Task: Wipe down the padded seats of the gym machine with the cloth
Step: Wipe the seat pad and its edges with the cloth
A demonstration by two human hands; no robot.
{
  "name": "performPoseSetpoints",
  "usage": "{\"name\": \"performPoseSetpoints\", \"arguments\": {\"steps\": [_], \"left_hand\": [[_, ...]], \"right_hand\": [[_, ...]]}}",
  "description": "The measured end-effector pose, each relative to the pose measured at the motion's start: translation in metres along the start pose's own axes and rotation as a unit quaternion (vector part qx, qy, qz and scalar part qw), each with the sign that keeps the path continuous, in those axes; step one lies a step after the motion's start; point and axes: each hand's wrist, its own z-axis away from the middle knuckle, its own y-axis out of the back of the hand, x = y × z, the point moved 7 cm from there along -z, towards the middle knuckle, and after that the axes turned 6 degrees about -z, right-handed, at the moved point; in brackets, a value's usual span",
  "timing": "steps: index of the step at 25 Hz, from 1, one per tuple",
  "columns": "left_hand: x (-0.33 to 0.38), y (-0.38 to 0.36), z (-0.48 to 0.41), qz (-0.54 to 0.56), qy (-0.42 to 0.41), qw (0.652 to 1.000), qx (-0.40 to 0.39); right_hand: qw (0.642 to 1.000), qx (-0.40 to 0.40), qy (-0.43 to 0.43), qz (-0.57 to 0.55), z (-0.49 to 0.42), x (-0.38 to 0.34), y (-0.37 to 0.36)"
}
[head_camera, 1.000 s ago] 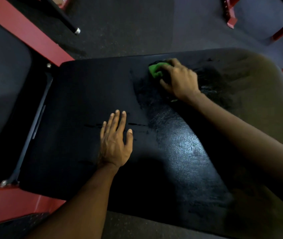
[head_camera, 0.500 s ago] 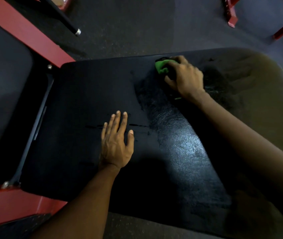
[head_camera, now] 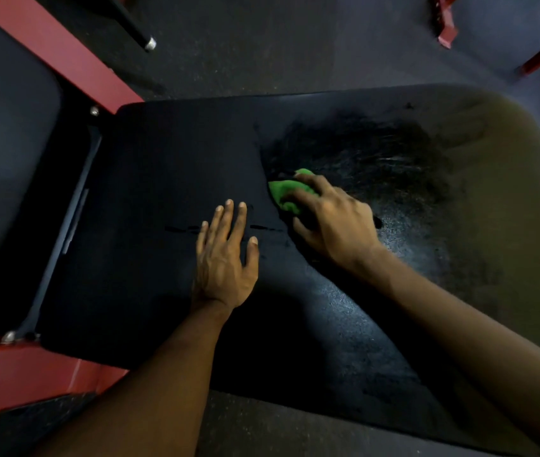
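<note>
The wipe is partway through, by my reading. A smeared, streaky patch spreads over the padded seat (head_camera: 169,179) from its middle out toward 1 and 2 o'clock. A damp-looking sheen runs from the middle down toward 5 o'clock. The end of the seat at 3 o'clock looks paler and dull; it may not have been reached yet, or it may only be the light. The half toward 9 o'clock is an even matte black with no streaks, so it probably has yet to be done. The second pad (head_camera: 5,127) at far 9 o'clock, past the red frame (head_camera: 74,64), shows no wipe marks either.

The cloth (head_camera: 283,192) is green and wadded. It lies on the seat near the centre, right at the 9 o'clock edge of the streaked patch. The right grip (head_camera: 337,225) is pressed down on top of it, with fingers curled over the wad and pinching it against the pad. Only the part of the cloth toward 10 o'clock pokes out from under the fingertips. This grip is a little blurred.

The left grip (head_camera: 225,258) lies flat on the seat just beside the right, on its 8 o'clock side. Its fingers are straight and together, pointing to 12 o'clock, and it holds nothing; it seems to be bracing.

The cloth is bunched, so it has no real heading. The visible green runs roughly along a 12-to-6 line, with its bulge facing 9 o'clock. The seat's own long axis runs from 9 to 3 o'clock.
</note>
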Motion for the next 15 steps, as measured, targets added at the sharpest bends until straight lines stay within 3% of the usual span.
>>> {"name": "performPoseSetpoints", "arguments": {"steps": [4,7,12,15], "left_hand": [[0.000,-0.001,0.000,-0.003,-0.001,1.000,0.006],[0.001,-0.003,-0.001,-0.009,-0.007,1.000,0.006],[-0.002,-0.001,-0.002,0.012,-0.008,1.000,0.003],[0.001,0.003,-0.002,0.044,-0.006,0.999,-0.016]], "right_hand": [[0.992,0.060,-0.112,-0.012,0.014,0.047,0.028],[0.984,0.089,-0.155,0.012,0.021,0.034,0.025],[0.997,0.031,-0.064,-0.009,0.082,-0.051,-0.010],[0.996,0.049,-0.067,-0.005,0.096,-0.058,-0.013]]}}
